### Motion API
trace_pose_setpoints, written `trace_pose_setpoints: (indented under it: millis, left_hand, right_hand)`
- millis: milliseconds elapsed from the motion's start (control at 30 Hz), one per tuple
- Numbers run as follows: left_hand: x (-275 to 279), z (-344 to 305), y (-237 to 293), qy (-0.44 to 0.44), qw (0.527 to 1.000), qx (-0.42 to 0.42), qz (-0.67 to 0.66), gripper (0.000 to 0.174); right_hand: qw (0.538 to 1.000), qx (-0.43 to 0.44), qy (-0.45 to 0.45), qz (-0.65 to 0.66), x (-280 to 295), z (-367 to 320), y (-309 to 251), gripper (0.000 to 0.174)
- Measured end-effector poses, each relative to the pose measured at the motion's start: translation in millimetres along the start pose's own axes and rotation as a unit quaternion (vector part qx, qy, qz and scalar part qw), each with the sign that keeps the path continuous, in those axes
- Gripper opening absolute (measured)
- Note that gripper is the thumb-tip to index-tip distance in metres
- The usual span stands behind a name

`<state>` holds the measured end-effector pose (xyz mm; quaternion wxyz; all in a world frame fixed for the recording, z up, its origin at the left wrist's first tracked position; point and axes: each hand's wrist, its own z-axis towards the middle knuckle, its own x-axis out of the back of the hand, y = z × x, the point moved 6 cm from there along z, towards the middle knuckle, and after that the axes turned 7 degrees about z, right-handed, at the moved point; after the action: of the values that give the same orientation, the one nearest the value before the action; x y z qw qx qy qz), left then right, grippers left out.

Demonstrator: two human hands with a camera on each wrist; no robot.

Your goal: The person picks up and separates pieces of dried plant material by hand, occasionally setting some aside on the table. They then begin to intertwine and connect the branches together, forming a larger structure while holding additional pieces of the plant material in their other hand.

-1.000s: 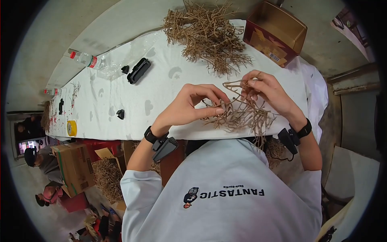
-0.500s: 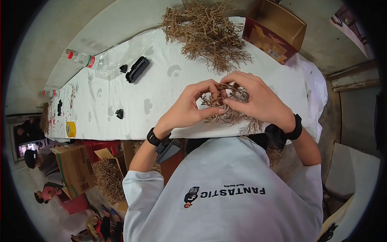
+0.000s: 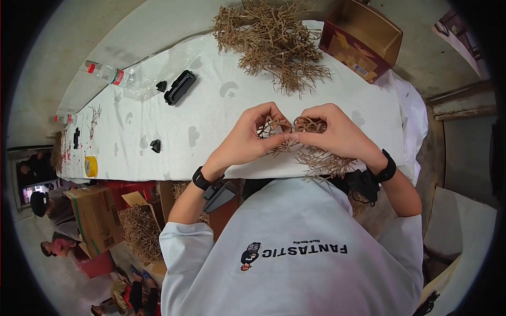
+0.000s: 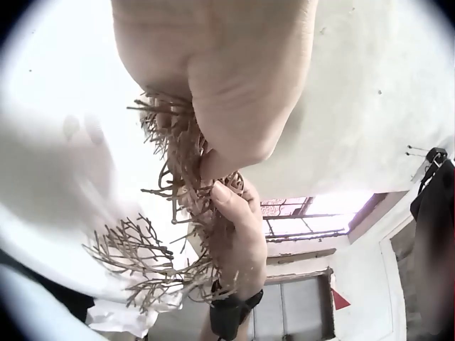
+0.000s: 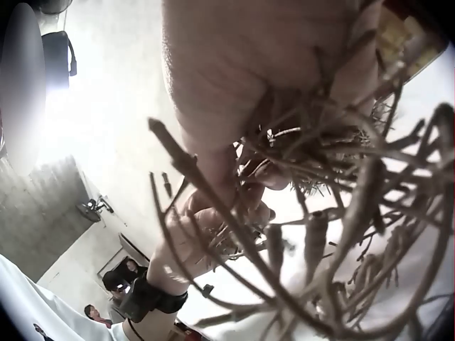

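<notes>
Dry, brown, branching twigs [image 3: 327, 162] are bunched between both hands, low over the near edge of the cloth-covered table. My left hand [image 3: 252, 132] grips part of the bunch, with thumb and fingers curled round it. Facing it, my right hand [image 3: 338, 131] holds the other part, and the thumb tips almost meet. In the left wrist view, loose twig ends [image 4: 135, 249] fan out below the hands. Up close in the right wrist view, bent twigs [image 5: 316, 238] cross in front of the right palm, and some fingertips are hidden.
A large heap of twigs [image 3: 274, 42] lies at the table's back, beside an open dark-red box [image 3: 348, 55]. Leftward are a black case [image 3: 180, 88], a small black part [image 3: 155, 146], a plastic bottle [image 3: 108, 73] and yellow tape [image 3: 91, 167]. Cardboard boxes [image 3: 95, 221] stand below.
My right hand has moved left and in toward my left hand, from higher and apart to thumb against thumb. The twigs between them are now gathered closer, with ends hanging to the right.
</notes>
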<state>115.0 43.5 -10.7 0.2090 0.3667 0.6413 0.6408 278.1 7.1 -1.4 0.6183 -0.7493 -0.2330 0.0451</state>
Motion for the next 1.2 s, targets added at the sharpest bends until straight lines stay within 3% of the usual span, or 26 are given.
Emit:
trace_pose_setpoints:
  millis: [133,200,300,333,433,533,700,833,933,1000,1067,1133,1200]
  left_hand:
    - [-5,1,-3,0.02,0.999,-0.013,-0.025,0.012]
    - [-3,2,-2,0.03,0.999,-0.023,-0.034,0.01]
    - [-3,6,-1,-0.031,0.989,-0.035,0.143,0.007]
    - [-1,5,-1,-0.031,0.989,-0.036,0.143,0.007]
    - [-5,2,-8,-0.096,0.993,-0.003,0.067,0.013]
    - [-5,-2,-12,-0.105,0.994,-0.008,-0.004,0.014]
    - [3,-4,-14,-0.084,0.994,-0.032,-0.065,0.015]
    - [5,-2,-12,-0.064,0.996,-0.001,-0.057,0.017]
    - [4,0,-3,-0.072,0.997,0.008,0.016,0.016]
    - [5,2,-4,-0.075,0.996,0.013,0.053,0.016]
    - [3,2,-8,-0.103,0.995,0.008,0.001,0.017]
    - [3,1,-11,-0.117,0.993,0.006,-0.024,0.017]
    - [6,2,-5,-0.106,0.993,-0.055,0.004,0.016]
  right_hand:
    - [0.997,0.066,0.03,-0.025,6,-1,-9,0.019]
    - [0.996,0.06,0.028,-0.052,6,0,-13,0.019]
    - [0.993,0.046,0.026,-0.105,5,0,-14,0.017]
    - [0.994,0.055,0.018,-0.097,3,0,-14,0.018]
    - [0.994,0.075,0.003,-0.084,2,0,-16,0.02]
    - [0.989,0.054,-0.08,-0.11,-2,-1,-20,0.022]
    - [0.993,0.082,-0.079,-0.036,-3,3,-16,0.024]
    - [0.992,0.107,-0.062,-0.017,0,5,-16,0.024]
    - [0.997,0.045,-0.058,0.006,1,6,-9,0.027]
    - [0.996,0.053,-0.064,-0.032,4,7,-10,0.027]
    - [0.989,0.068,-0.075,-0.106,5,8,-12,0.029]
    - [0.992,0.054,-0.078,-0.083,5,7,-12,0.03]
    - [0.995,0.024,-0.084,-0.04,4,6,-11,0.032]
